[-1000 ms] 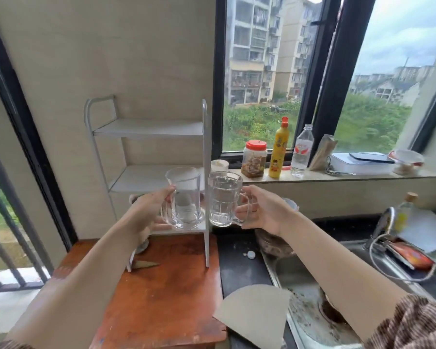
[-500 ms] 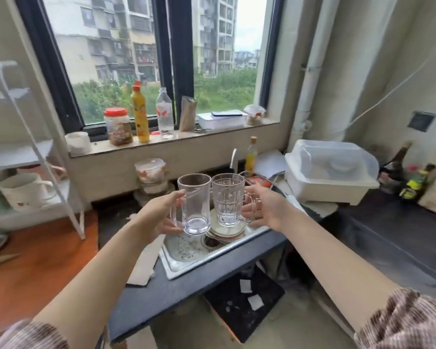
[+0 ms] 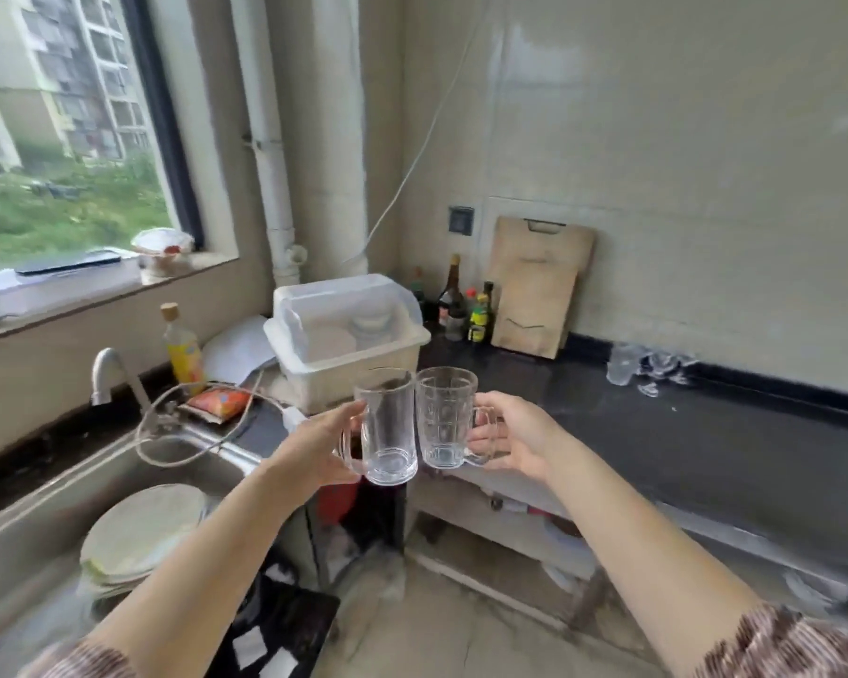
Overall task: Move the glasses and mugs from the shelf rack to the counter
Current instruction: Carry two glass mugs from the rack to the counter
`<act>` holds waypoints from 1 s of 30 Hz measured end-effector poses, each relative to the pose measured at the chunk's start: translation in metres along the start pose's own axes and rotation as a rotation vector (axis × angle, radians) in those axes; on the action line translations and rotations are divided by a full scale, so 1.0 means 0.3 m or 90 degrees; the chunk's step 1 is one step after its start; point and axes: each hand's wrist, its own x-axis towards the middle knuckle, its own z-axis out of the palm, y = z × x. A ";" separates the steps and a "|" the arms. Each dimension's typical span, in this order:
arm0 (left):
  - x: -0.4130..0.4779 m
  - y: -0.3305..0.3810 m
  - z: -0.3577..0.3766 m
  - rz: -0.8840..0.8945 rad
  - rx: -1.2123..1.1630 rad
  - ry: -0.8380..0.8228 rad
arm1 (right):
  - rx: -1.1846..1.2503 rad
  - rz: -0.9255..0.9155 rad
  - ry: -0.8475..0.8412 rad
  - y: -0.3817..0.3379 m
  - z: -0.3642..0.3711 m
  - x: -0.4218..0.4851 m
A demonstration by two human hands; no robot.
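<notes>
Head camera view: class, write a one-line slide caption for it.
Left hand and right hand carry a smooth glass mug and a patterned glass mug toward the dark counter.
</notes>
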 end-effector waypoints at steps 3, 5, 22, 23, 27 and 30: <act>0.158 0.024 0.215 -0.006 0.010 -0.100 | 0.032 0.005 0.061 -0.017 -0.197 0.063; 0.266 0.055 0.345 0.001 0.037 -0.133 | 0.053 0.005 0.097 -0.030 -0.330 0.118; 0.948 0.045 1.445 -0.163 0.077 -0.294 | 0.178 0.084 0.384 0.039 -1.244 0.533; 0.968 0.023 1.505 -0.173 0.076 -0.290 | 0.187 0.092 0.393 0.060 -1.291 0.558; 1.071 -0.049 1.732 -0.199 0.098 -0.272 | 0.213 0.124 0.407 0.133 -1.506 0.675; 1.173 -0.099 1.904 -0.217 0.103 -0.262 | 0.208 0.144 0.404 0.170 -1.698 0.782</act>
